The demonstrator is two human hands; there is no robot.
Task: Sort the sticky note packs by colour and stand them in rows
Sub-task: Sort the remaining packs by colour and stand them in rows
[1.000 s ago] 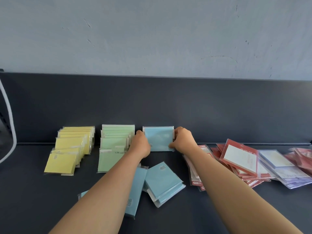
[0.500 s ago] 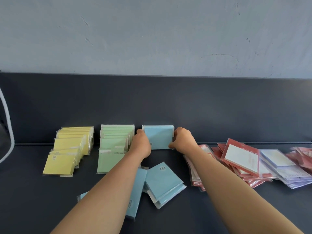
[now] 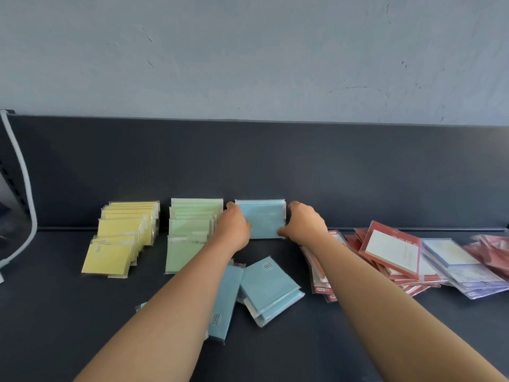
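Dark grey worktop runs below a pale wall, with a low dark back panel between them. I take the standing blue packs as my landmark. They stand upright close in front of the panel, though I cannot tell whether they lean on it. My left hand is curled round their left edge and my right hand round their right edge, thumb low on the front face, so both hands squeeze the small batch between them. Just left of the blue stand is the green row, and further left the yellow row, both tilted back in overlapping steps. In front of the stand, nearer me, the loose blue packs lie flat, one partly under my left forearm. To the right of the stand sprawls the red and purple heap, with my right wrist passing over its near edge. The release worries me most: the wrappers look slick and the batch is thin, so if I let go before it leans back it may fan out or topple forward onto the flat blue ones. My left knuckles sit very near the green row, and a careless pull-away could knock its rear packs over. Dragging my forearms back low could also sweep the flat blue packs or shift the heap.
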